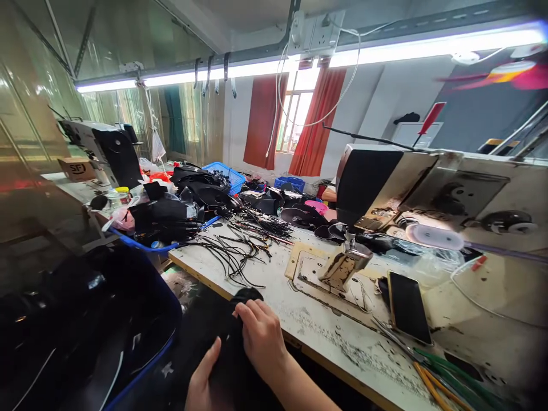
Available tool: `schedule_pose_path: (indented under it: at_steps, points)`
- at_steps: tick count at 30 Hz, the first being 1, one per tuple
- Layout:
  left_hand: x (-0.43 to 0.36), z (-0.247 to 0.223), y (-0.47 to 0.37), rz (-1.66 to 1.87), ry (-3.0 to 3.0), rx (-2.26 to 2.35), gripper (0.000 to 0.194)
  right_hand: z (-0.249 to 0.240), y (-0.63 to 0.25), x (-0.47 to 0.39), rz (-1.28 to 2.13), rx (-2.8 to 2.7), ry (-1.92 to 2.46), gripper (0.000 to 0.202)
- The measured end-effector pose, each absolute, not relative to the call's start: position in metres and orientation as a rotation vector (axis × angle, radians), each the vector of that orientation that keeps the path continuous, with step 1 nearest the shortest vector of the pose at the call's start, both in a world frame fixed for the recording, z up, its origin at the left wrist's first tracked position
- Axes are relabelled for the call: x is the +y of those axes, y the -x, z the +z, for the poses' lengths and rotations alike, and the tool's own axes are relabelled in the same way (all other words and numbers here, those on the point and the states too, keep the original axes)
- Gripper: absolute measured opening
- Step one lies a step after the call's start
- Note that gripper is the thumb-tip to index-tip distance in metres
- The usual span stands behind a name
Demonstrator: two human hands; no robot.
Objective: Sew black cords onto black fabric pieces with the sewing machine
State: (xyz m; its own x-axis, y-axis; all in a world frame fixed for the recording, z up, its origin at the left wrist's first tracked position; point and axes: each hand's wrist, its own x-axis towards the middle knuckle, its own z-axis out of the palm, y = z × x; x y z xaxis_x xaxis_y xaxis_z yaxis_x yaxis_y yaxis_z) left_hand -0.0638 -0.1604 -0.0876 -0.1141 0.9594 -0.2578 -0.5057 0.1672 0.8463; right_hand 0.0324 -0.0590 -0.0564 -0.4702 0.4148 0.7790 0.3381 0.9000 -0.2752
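Observation:
My right hand (262, 335) is closed with its fingers pinching the rounded top of a black piece of material (247, 294) at the front edge of the table. Lower and to the left, my left hand (204, 377) grips the same dark piece, its thumb raised and its other fingers hidden. The piece merges with the dark area below, so its full shape cannot be made out. Beyond my hands, thin black cords (233, 257) lie spread on the white sewing table (278, 305). The post of a sewing machine (342, 268) rises to the right.
A blue-rimmed bin (169, 337) of black pieces stands at lower left. Black parts and a blue basket (225, 176) crowd the table's far side. At right lie a phone (410, 307) and orange-handled pliers (428, 382), below the machine head (411, 194).

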Motion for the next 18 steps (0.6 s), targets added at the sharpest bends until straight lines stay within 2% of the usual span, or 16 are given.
schedule_pose_path:
  at_steps: [2, 6, 9, 15, 18]
  points:
    - [-0.159, -0.083, 0.063, 1.39, -0.528, 1.002, 0.06, -0.065, -0.034, -0.058, 0.168, -2.144, 0.532, 0.021]
    - [-0.163, -0.073, 0.061, 1.482, -0.493, 1.074, 0.04, -0.073, -0.041, -0.049, 0.282, -2.133, 0.515, 0.021]
    - [-0.163, -0.061, 0.057, 1.504, -0.43, 1.079, 0.036, -0.065, -0.039, -0.037, 0.234, -2.075, 0.601, 0.014]
    - [-0.168, -0.044, 0.059, 1.569, -0.179, 1.097, 0.017, -0.046, -0.016, -0.027, 0.29, -2.025, 0.582, 0.022]
    - [-0.17, -0.047, 0.069, 1.535, -0.142, 0.974, 0.021, -0.044, -0.01, -0.026, 0.272, -2.054, 0.47, 0.015]
